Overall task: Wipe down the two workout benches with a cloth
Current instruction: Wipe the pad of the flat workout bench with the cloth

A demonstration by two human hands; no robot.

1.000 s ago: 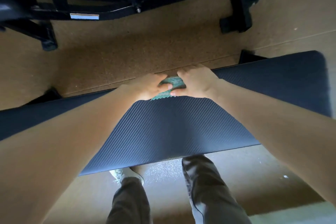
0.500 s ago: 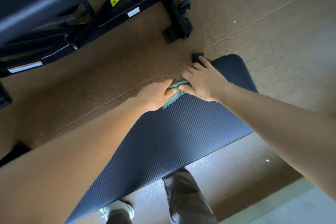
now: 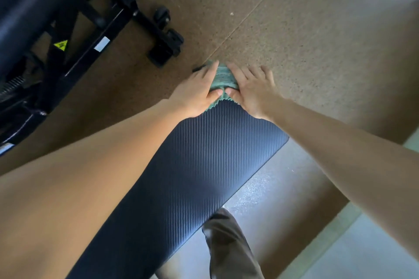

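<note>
Cloth (image 3: 223,78) sits at the bench (image 3: 204,165) end, pressed under left hand (image 3: 197,95) and right hand (image 3: 251,92), both spread flat; this bench seems nearly wiped, second bench (image 3: 22,7) likely remains.

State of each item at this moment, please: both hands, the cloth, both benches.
left hand: fingers straight, pressing the cloth.
right hand: fingers straight, pressing the cloth.
cloth: bunched between both hands at the near bench's end.
near bench: cloth on its far end.
second bench: untouched, standing apart at upper left.
</note>
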